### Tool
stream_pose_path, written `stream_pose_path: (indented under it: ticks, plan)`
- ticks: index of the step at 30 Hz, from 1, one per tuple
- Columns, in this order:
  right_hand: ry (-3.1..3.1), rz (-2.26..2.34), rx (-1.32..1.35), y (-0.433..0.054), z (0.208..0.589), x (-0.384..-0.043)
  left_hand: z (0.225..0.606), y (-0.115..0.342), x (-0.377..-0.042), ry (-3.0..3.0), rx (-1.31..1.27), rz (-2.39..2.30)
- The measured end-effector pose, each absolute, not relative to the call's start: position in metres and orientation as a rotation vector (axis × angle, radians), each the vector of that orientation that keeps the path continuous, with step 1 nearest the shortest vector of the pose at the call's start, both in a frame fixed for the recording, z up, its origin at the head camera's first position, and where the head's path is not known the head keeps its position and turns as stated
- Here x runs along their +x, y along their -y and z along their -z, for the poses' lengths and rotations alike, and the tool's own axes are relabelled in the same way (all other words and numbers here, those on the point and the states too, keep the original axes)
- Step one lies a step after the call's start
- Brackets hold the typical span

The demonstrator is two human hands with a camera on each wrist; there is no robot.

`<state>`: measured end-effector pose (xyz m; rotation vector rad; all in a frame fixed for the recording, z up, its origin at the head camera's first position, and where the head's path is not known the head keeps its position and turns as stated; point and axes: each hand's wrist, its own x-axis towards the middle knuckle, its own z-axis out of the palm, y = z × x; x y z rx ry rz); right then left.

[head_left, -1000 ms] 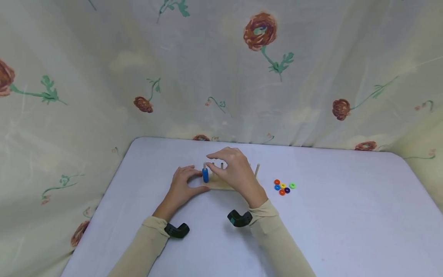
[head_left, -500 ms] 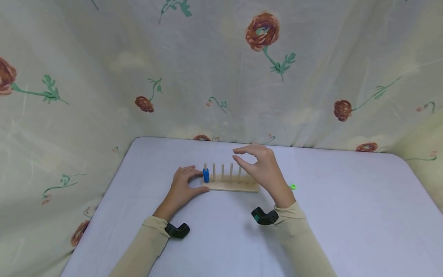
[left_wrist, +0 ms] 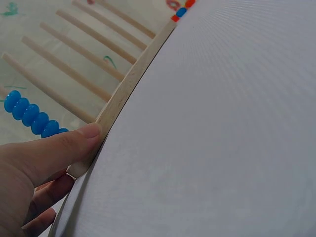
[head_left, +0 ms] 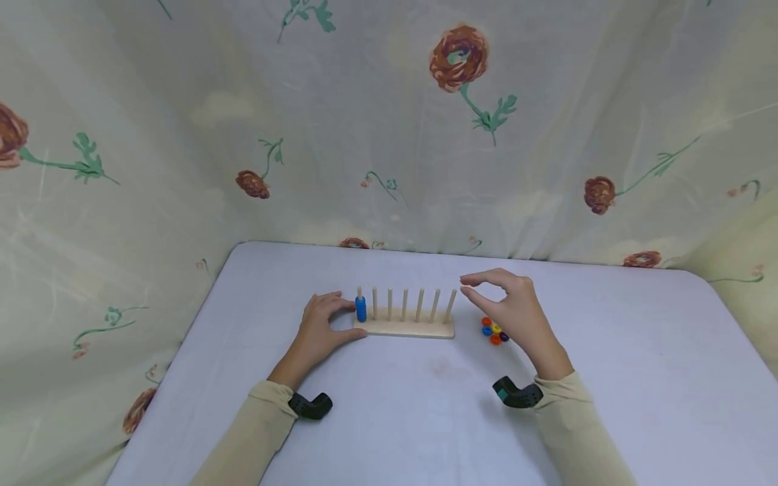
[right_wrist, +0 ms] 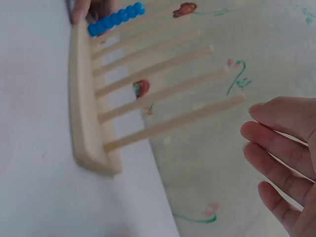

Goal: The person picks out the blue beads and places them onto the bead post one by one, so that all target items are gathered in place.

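A wooden peg board (head_left: 404, 329) stands on the table with a row of upright pegs. Its leftmost peg carries a stack of blue ring beads (head_left: 361, 310), clearly separate beads in the left wrist view. My left hand (head_left: 319, 327) holds the board's left end, thumb (left_wrist: 84, 138) on the front edge and other fingers around the end. My right hand (head_left: 516, 307) is raised just past the rightmost peg (right_wrist: 197, 113), thumb and fingers apart with nothing between them. Below it lies a small cluster of loose ring beads (head_left: 487, 331), orange, blue, yellow and dark purple, partly hidden by the hand.
The white table (head_left: 389, 418) reaches back to a pale curtain (head_left: 340, 101) printed with flowers. Each wrist wears a black camera, the left one (head_left: 310, 406) and the right one (head_left: 518, 393) jutting inward over the table.
My right hand has moved right, from above the blue stack, along the pegs to past the board's right end, and now covers part of the loose beads. My left hand stays put.
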<state>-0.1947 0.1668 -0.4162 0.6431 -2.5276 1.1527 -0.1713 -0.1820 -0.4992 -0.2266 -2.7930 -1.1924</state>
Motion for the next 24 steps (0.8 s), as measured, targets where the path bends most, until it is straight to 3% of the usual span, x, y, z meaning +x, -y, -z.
stream_pose_path:
  ticks: [24]
  plan:
    - [2.976,-0.769,0.655,-0.211,0.457,-0.181,0.498,0.181,-0.170,2.806,-0.207,1.199]
